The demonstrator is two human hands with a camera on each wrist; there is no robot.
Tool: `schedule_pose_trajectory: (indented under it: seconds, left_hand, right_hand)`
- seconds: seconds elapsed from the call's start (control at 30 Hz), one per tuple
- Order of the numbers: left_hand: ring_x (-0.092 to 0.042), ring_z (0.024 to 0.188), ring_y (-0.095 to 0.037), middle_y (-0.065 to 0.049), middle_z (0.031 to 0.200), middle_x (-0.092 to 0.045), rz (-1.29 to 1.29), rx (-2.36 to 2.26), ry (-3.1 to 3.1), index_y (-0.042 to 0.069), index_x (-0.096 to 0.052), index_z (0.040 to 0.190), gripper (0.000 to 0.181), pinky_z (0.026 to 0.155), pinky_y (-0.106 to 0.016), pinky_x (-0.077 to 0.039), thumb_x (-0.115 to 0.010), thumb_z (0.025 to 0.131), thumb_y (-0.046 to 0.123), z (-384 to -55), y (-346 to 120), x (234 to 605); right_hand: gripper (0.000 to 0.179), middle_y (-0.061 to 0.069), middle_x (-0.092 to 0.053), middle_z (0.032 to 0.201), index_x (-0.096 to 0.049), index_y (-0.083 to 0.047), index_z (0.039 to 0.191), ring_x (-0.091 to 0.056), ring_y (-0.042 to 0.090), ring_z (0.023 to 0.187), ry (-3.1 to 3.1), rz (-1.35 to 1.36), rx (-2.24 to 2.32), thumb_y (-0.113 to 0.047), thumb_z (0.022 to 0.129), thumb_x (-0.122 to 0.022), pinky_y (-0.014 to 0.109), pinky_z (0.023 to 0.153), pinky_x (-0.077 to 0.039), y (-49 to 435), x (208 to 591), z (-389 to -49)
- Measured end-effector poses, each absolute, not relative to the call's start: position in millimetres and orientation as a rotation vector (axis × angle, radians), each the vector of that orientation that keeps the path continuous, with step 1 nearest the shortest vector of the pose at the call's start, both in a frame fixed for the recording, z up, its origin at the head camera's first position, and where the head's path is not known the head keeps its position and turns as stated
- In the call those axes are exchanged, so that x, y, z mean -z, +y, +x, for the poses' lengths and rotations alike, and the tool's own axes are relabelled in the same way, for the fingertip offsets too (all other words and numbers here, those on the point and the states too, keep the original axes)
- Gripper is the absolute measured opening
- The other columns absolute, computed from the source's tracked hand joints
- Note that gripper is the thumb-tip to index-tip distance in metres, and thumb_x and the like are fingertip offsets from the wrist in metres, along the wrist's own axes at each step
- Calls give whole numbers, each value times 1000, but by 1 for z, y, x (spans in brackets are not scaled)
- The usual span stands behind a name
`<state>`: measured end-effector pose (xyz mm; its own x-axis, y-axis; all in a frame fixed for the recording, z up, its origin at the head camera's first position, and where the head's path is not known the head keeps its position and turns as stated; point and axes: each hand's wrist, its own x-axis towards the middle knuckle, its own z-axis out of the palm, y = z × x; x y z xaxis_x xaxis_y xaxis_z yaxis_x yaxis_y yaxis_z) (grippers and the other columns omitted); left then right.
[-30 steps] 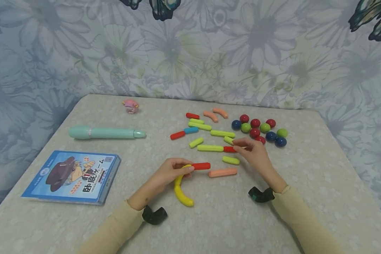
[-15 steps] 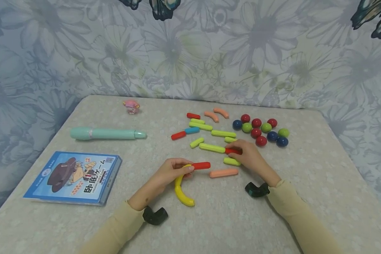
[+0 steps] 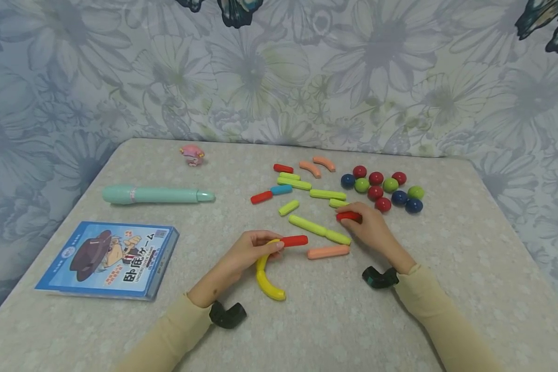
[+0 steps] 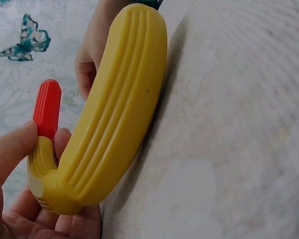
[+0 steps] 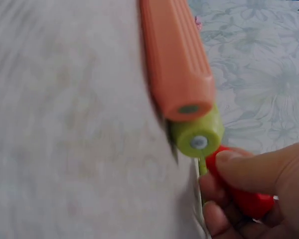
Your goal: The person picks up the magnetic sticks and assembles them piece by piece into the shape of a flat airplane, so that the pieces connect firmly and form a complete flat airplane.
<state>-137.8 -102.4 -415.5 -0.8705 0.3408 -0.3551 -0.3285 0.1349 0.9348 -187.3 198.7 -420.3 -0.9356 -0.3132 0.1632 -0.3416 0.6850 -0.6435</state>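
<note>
My left hand point(image 3: 253, 250) pinches a joined piece of magnetic rods: a curved yellow rod point(image 3: 269, 287) with a straight red rod point(image 3: 295, 241) on its upper end. In the left wrist view the thumb presses near the joint between the red rod point(image 4: 47, 108) and the yellow curve point(image 4: 114, 104). My right hand point(image 3: 369, 227) pinches another short red rod point(image 3: 347, 216) between thumb and fingers. Just left of it on the table, a long green rod point(image 3: 306, 225) meets a short green rod point(image 3: 338, 237) end to end. An orange rod point(image 3: 327, 251) lies in front of them.
Several coloured balls point(image 3: 375, 193) sit at the right. Behind the hands lie more green rods point(image 3: 327, 195), a red-and-blue pair point(image 3: 262, 197) and curved orange rods point(image 3: 309, 169). A blue game box point(image 3: 111, 258), a mint tube point(image 3: 163, 195) and a pink figurine point(image 3: 192, 155) are at the left.
The right hand has pulled the red rod off the long green rod's end, which now touches the short green rod instead. The left hand has hardly moved.
</note>
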Motion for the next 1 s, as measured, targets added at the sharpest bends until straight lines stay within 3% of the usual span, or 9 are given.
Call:
schedule_pose_trajectory:
  seconds: [0.1,0.3,0.57,0.77,1.0]
  left_hand:
    - [-63,81,-19,-10,93,-66,-4,-1789,1924,0,-65,112,31,77,-29,-49,-68,87,19,-137,-102,416]
    - [-63,80,-18,-9,92,-66,-5,-1806,1922,-1,-64,113,32,76,-28,-49,-68,88,19,-138,-103,417]
    - [-62,77,-17,-11,91,-66,-36,-1863,1918,-5,-63,113,32,74,-29,-50,-66,89,16,-139,-102,415]
    - [-60,76,-17,-12,92,-66,-76,-1886,1927,-4,-62,113,33,74,-28,-50,-67,88,17,-139,-102,413]
    - [-60,79,-17,-12,94,-66,-103,-1900,1914,-4,-62,114,34,75,-27,-50,-67,88,17,-138,-101,413]
  right_hand:
    - [26,9,-63,109,-67,-7,111,-54,23,95,-2846,487,-1180,-8,86,-68,39,78,-44,201,415,-182]
    - [24,6,-63,103,-65,-8,107,-57,20,86,-2824,411,-1375,-8,84,-71,30,72,-49,196,398,-158]
    - [26,1,-63,102,-66,-10,106,-54,20,89,-2844,403,-1675,-17,83,-73,26,71,-47,175,395,-115]
    - [24,-1,-62,109,-68,-10,106,-54,16,94,-2845,586,-1830,-16,83,-73,25,71,-48,155,407,-95]
    - [22,-2,-65,98,-67,-9,106,-58,14,80,-2847,746,-1883,-13,85,-70,25,70,-49,138,415,-87]
